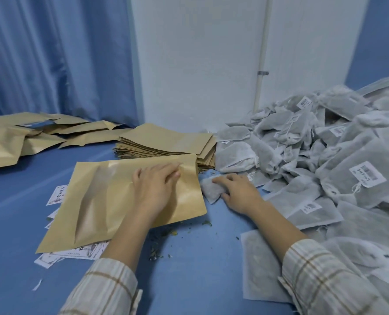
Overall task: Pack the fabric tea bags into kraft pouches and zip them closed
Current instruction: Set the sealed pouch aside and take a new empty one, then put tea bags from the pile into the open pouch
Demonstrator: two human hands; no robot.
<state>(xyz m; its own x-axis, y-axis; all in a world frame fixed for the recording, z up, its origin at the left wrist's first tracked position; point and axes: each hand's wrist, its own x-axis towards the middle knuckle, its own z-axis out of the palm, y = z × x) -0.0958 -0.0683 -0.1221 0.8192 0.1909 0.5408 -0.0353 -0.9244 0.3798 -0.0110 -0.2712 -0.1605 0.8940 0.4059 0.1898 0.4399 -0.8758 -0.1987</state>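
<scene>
A kraft pouch (98,201) with a clear window strip lies flat on the blue surface in front of me. My left hand (153,188) rests on its right half, fingers spread toward the pouch's top edge. Just right of the pouch lies a small white fabric tea bag (209,189). My right hand (239,192) grips it, fingers curled over its right end. A large heap of grey-white fabric tea bags (314,155) with barcode labels fills the right side.
A stack of flat empty kraft pouches (166,142) sits behind the pouch. Filled pouches (30,135) lie at the far left. Printed paper labels (59,194) stick out from under the pouch. Loose tea crumbs (164,235) dot the surface. White wall and blue curtain behind.
</scene>
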